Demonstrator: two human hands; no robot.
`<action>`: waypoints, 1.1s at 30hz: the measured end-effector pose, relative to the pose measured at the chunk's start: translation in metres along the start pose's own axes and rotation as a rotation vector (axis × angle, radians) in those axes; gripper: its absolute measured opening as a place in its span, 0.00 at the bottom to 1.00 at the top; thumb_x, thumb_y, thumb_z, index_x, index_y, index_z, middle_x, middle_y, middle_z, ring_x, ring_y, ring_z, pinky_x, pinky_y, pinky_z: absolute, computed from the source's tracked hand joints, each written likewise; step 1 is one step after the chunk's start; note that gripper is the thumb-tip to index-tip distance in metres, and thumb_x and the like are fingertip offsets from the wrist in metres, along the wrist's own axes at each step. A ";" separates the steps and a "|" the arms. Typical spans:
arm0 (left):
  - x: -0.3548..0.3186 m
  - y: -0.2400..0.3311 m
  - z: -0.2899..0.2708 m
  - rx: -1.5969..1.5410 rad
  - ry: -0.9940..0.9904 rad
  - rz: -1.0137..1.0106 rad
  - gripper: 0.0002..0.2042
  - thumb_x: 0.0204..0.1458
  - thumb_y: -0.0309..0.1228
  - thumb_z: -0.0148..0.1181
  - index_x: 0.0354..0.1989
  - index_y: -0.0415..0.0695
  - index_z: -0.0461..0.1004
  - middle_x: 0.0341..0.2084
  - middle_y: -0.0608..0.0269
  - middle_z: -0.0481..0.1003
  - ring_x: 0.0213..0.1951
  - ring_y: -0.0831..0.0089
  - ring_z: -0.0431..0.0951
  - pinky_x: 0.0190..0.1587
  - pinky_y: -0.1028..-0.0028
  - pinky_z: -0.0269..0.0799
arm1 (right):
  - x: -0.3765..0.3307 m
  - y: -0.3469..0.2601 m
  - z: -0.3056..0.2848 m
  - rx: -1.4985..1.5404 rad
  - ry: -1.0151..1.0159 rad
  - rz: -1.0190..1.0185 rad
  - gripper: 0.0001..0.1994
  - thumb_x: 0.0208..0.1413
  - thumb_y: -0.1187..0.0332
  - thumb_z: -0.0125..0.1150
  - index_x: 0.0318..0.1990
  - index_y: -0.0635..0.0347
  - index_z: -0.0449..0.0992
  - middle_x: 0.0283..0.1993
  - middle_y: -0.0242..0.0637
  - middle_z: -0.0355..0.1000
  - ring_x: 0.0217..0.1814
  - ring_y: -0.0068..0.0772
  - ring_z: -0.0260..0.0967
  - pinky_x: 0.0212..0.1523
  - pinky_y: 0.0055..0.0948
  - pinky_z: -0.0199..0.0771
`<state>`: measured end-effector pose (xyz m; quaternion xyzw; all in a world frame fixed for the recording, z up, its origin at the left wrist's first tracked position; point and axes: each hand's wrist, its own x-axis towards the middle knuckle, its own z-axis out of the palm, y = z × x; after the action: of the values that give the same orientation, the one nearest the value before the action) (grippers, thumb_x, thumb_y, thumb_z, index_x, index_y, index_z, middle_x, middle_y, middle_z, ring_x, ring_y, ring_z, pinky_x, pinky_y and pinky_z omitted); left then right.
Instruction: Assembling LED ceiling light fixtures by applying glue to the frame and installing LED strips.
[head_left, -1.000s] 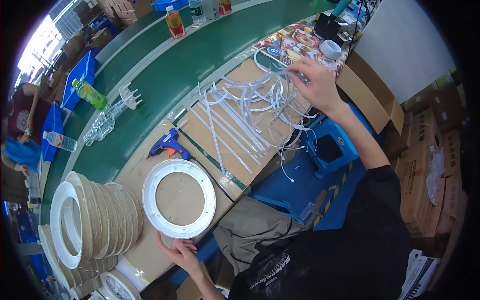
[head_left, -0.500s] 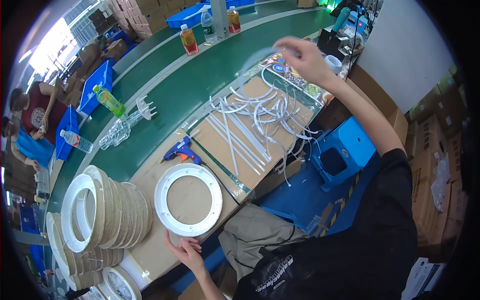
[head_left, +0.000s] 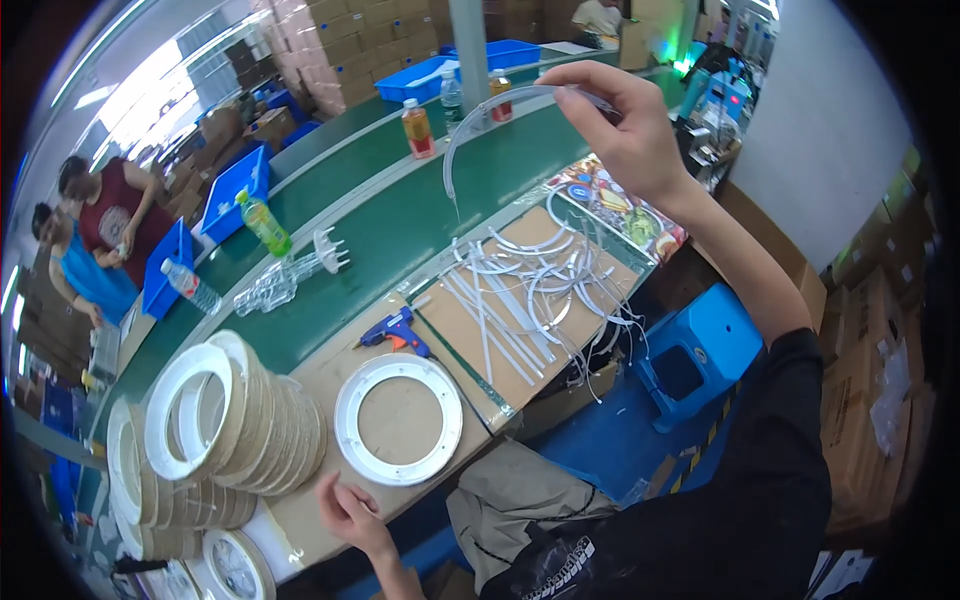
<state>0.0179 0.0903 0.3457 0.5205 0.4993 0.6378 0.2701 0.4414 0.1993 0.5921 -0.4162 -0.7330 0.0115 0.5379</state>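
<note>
The right hand (head_left: 630, 130) is up high, pinching one clear bent strip (head_left: 480, 115) between its thumb and fingers. The strip curves down to the left, up in the air above the green table (head_left: 400, 212). The left hand (head_left: 352, 515) is low down, free and softly curled, just beside one white ring (head_left: 346, 420). The ring lies flat on the brown work top.

To the left of the ring are two tall stacks of rings, a front one (head_left: 290, 430) and a back one (head_left: 215, 508). There are too many rings in them to count. One more round ring (head_left: 265, 570) sits at the bottom by the stacks. To the right, on the floor, is one blue stool (head_left: 715, 340).

Past the ring lies one blue glue gun (head_left: 398, 330) with an orange trigger. Next to it, one cardboard sheet (head_left: 455, 340) has a few straight strips (head_left: 485, 335) and a messy heap of bent strips (head_left: 555, 275) on it. They cross too much to count.

On the green table I count five bottles: one green (head_left: 265, 225), two clear (head_left: 192, 287) and two orange-red (head_left: 418, 132). Farther off are four blue bins (head_left: 235, 195). Two people (head_left: 130, 215) stand on the far left, and a third person (head_left: 597, 20) is at the top.
</note>
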 end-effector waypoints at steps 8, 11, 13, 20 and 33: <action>0.095 0.166 0.076 0.173 -0.454 0.553 0.29 0.46 0.16 0.65 0.61 0.38 0.70 0.38 0.62 0.76 0.22 0.85 0.65 0.23 0.83 0.61 | -0.028 -0.087 0.090 0.255 -0.522 0.093 0.07 0.59 0.76 0.58 0.43 0.67 0.79 0.31 0.29 0.75 0.29 0.12 0.65 0.27 0.17 0.64; 0.100 0.153 0.079 0.265 -0.432 0.588 0.19 0.47 0.19 0.68 0.50 0.42 0.78 0.32 0.62 0.76 0.22 0.80 0.69 0.23 0.79 0.63 | -0.045 -0.091 0.127 0.450 -0.539 0.035 0.08 0.58 0.77 0.59 0.43 0.66 0.80 0.33 0.35 0.78 0.29 0.14 0.69 0.27 0.18 0.66; 0.098 0.147 0.067 0.284 -0.411 0.574 0.16 0.48 0.20 0.68 0.48 0.41 0.79 0.30 0.62 0.76 0.22 0.80 0.69 0.23 0.79 0.63 | -0.056 -0.090 0.140 0.588 -0.488 0.058 0.08 0.58 0.77 0.60 0.44 0.65 0.80 0.31 0.35 0.78 0.28 0.14 0.69 0.27 0.18 0.66; 0.093 0.134 0.004 0.321 -0.556 0.369 0.07 0.50 0.17 0.63 0.38 0.36 0.79 0.25 0.62 0.76 0.23 0.83 0.71 0.24 0.81 0.63 | -0.086 -0.064 0.165 0.522 -0.397 -0.087 0.29 0.59 0.55 0.60 0.62 0.66 0.67 0.45 0.40 0.77 0.45 0.31 0.75 0.40 0.27 0.69; 0.089 0.016 -0.019 0.440 -0.392 -0.139 0.14 0.61 0.23 0.56 0.55 0.43 0.77 0.24 0.69 0.74 0.21 0.86 0.69 0.22 0.83 0.65 | -0.172 -0.024 0.184 0.571 -0.339 0.800 0.08 0.61 0.74 0.57 0.45 0.67 0.78 0.21 0.30 0.71 0.19 0.14 0.64 0.21 0.17 0.61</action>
<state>-0.0251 0.1549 0.3961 0.6445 0.5981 0.3816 0.2852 0.2934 0.1560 0.3921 -0.4928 -0.5612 0.4827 0.4574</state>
